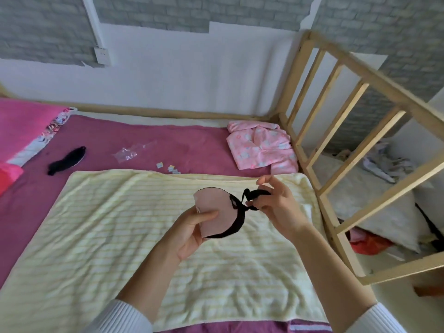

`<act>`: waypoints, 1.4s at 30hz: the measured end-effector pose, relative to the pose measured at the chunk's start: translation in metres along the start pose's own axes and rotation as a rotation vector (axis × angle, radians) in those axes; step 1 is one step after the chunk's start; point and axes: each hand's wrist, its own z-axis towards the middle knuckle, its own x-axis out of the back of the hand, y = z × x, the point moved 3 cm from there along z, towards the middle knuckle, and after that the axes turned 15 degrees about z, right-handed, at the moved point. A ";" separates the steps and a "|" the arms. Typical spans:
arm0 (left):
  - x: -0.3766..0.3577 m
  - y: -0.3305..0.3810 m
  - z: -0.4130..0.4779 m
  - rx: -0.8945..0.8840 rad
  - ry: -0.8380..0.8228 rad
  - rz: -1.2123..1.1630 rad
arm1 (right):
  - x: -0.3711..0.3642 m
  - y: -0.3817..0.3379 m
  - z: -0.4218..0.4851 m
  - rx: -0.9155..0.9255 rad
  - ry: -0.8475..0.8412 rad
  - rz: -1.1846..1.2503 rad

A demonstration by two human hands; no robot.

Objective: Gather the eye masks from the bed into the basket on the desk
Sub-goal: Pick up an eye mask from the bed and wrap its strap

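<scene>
I hold a pink eye mask (217, 207) with black trim above the yellow striped towel (120, 224) on the bed. My left hand (192, 234) grips the mask's lower left part, thumb on its pink face. My right hand (276, 200) pinches the mask's black strap (254, 194), which is bunched and stretched to the right. A second, black eye mask (68, 159) lies on the magenta sheet at the far left of the bed. No basket or desk is in view.
A folded pink garment (262, 147) lies at the bed's far right corner. A clear plastic wrapper (131, 151) and small paper scraps (169, 167) sit on the sheet. A wooden slatted rail (341, 131) bounds the bed on the right, with clutter on the floor beyond.
</scene>
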 end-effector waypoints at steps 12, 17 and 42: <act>-0.012 -0.028 -0.053 -0.026 0.287 0.227 | 0.012 0.010 -0.020 -0.009 0.089 -0.249; -0.004 -0.019 -0.071 -0.101 0.458 0.317 | 0.010 0.003 -0.038 -0.162 -0.095 0.189; 0.036 0.023 -0.141 -0.426 0.301 0.741 | -0.116 0.026 -0.075 0.233 -0.279 -0.516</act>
